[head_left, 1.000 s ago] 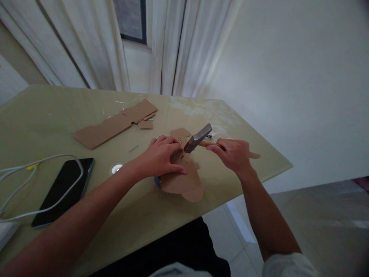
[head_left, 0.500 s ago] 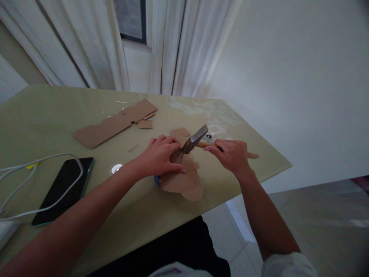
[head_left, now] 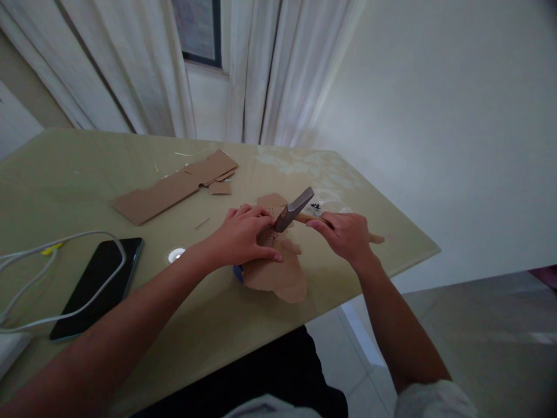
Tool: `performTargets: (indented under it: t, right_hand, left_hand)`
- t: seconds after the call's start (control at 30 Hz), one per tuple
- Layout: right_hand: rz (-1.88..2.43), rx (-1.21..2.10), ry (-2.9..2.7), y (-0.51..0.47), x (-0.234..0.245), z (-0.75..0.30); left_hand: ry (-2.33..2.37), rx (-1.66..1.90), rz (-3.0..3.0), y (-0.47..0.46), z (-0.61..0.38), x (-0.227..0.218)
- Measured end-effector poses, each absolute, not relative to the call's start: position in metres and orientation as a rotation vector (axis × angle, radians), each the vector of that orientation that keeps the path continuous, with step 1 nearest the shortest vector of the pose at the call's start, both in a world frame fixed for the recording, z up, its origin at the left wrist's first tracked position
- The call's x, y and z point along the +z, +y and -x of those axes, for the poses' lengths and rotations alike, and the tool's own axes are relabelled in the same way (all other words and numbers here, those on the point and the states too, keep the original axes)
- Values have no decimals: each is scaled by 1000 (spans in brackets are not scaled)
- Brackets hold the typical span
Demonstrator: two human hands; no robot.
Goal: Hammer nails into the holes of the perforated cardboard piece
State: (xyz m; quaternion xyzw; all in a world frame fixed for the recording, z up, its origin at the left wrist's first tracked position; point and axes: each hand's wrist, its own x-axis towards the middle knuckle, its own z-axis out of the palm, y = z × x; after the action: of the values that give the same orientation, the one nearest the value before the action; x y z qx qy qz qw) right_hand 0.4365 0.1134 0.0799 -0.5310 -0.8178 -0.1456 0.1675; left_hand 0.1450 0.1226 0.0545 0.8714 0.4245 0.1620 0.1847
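Note:
My right hand (head_left: 346, 235) is closed around the wooden handle of a hammer (head_left: 293, 210). The hammer's metal head is tilted, its lower end right at the fingertips of my left hand (head_left: 243, 237). That hand grips a torn brown piece of cardboard (head_left: 278, 276), thumb along the near side and fingers curled over the far side. Many small dark holes or dots (head_left: 268, 232) mark the cardboard between thumb and fingers. Under its left edge shows a bit of something blue (head_left: 238, 273). Whether the left fingertips also pinch something small is hidden.
Long cardboard strips (head_left: 163, 194) lie at the back left. A thin metal pin or nail (head_left: 202, 223), a round white item (head_left: 176, 255) and a black phone (head_left: 98, 284) under a white cable (head_left: 117, 249) are to the left. Small dark pieces (head_left: 315, 205) lie beyond the hammer.
My right hand and the hammer handle have shifted slightly left. The hammer head stays close to the left fingertips, and the left hand looks the same on the cardboard.

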Motion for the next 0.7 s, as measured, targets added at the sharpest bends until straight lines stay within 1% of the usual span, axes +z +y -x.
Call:
performTargets:
  t: [0.17,0.3,0.47,0.7]
  right_hand:
    - [1489,-470,-2443,111,78,-433]
    - [1525,-527,-2383,112,76,-434]
    - [1520,-492,-2394,114,74,-434]
    - [1534,-523,-2378,114,72,-435]
  left_hand:
    - [1192,468,-2457,123,-145,53]
    - [1190,485,-2458,123,-145,52]
    - [1187,484,-2464,124,-144,51]
    - [1180,506,-2467,124,-144,49]
